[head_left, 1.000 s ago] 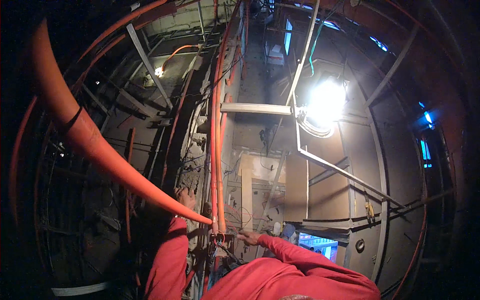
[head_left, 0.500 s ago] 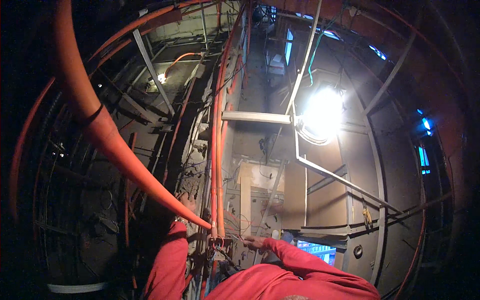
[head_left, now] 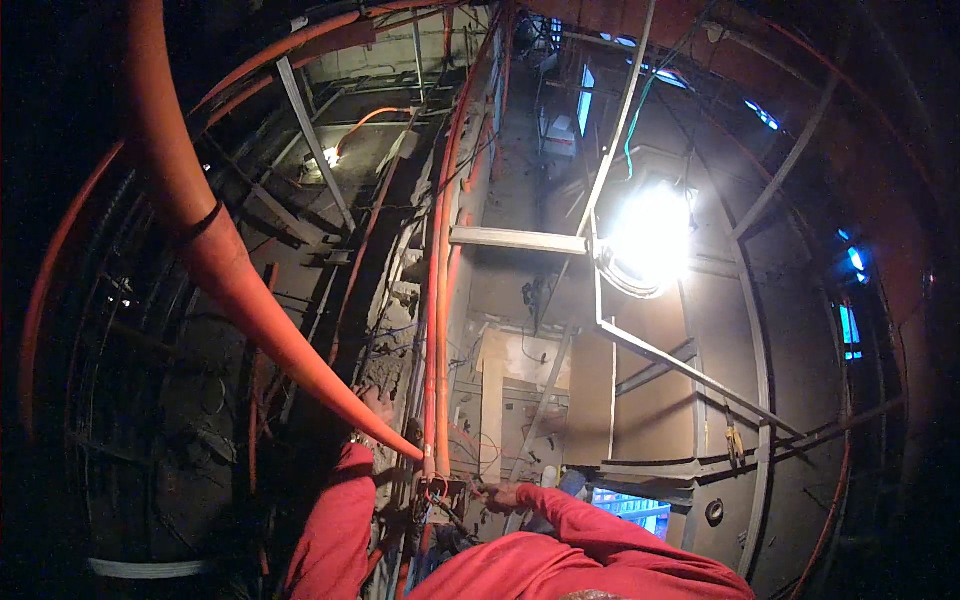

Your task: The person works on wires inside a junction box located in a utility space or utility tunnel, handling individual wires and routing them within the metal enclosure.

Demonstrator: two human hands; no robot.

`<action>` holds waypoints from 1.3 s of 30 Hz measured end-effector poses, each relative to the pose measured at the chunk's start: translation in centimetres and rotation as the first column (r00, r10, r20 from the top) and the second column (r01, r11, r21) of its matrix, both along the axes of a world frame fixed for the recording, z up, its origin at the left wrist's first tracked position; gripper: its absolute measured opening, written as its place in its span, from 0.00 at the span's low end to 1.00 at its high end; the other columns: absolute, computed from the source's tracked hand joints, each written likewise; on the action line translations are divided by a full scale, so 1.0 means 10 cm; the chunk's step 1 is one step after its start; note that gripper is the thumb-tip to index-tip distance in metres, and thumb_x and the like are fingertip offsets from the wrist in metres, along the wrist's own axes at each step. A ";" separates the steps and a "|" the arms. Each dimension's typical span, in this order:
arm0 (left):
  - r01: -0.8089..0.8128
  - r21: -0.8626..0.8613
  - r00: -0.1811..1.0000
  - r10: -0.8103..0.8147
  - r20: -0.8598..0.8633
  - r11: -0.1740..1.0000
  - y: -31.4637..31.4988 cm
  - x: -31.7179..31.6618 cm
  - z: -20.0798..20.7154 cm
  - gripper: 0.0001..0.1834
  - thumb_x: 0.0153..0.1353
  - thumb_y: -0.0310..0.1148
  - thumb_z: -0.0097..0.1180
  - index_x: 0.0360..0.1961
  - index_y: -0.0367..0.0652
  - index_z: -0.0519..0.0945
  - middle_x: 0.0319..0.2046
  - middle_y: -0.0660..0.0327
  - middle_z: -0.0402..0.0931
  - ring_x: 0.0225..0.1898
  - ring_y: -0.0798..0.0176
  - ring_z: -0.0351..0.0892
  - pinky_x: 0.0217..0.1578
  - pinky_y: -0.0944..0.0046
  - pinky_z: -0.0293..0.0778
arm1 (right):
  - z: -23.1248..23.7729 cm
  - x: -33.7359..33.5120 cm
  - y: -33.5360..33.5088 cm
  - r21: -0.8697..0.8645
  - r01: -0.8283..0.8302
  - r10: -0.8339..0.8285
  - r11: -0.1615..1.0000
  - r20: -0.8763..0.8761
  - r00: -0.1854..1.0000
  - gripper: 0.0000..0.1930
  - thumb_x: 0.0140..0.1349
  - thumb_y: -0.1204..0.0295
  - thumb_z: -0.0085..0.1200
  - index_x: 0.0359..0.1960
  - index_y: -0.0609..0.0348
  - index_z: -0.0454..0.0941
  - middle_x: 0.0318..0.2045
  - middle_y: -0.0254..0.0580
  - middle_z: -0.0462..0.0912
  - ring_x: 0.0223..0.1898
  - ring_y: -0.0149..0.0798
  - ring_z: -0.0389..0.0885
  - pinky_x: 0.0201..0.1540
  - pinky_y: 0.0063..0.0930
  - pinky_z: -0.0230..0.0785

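My left hand [head_left: 377, 403] lies on the rough top of a wall [head_left: 396, 350], beside a thick orange conduit [head_left: 290, 365]; its fingers look laid out along the ledge, though dim. To the right, my right hand [head_left: 502, 496] is next to an open junction box [head_left: 446, 503]. Its fingers are closed toward the box around something too small to make out. Red and dark wires [head_left: 437, 490] curl out of the box. Two thinner orange-red conduits [head_left: 437, 350] run down to it, and the thick one bends in just above.
A bright work lamp [head_left: 648, 240] glares at the right beside a metal frame [head_left: 690, 370]. A metal bar [head_left: 518, 238] crosses from the wall to that frame. Far below lies a floor with a wooden board [head_left: 491, 420] and scattered debris. Yellow-handled pliers [head_left: 735, 443] hang on the right.
My right hand has moved slightly left and down, closer to the junction box. The left hand stays on the wall top. The whole view has shifted a little.
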State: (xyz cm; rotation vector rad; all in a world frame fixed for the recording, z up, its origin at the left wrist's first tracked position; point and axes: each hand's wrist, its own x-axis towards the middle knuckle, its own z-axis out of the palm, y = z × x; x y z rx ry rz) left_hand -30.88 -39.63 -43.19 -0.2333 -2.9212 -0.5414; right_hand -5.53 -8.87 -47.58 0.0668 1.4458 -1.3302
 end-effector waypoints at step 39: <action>-0.030 -0.073 0.999 0.028 -0.022 0.997 -0.06 0.10 0.50 0.20 0.59 0.42 0.54 0.37 0.31 0.78 0.37 0.39 0.78 0.45 0.38 0.74 0.59 0.45 0.59 | 0.05 -0.27 -0.38 -0.090 0.000 -0.055 0.996 -0.604 0.795 0.22 0.66 0.67 0.43 0.61 0.56 0.65 0.49 0.54 0.79 0.49 0.48 0.78 0.51 0.38 0.67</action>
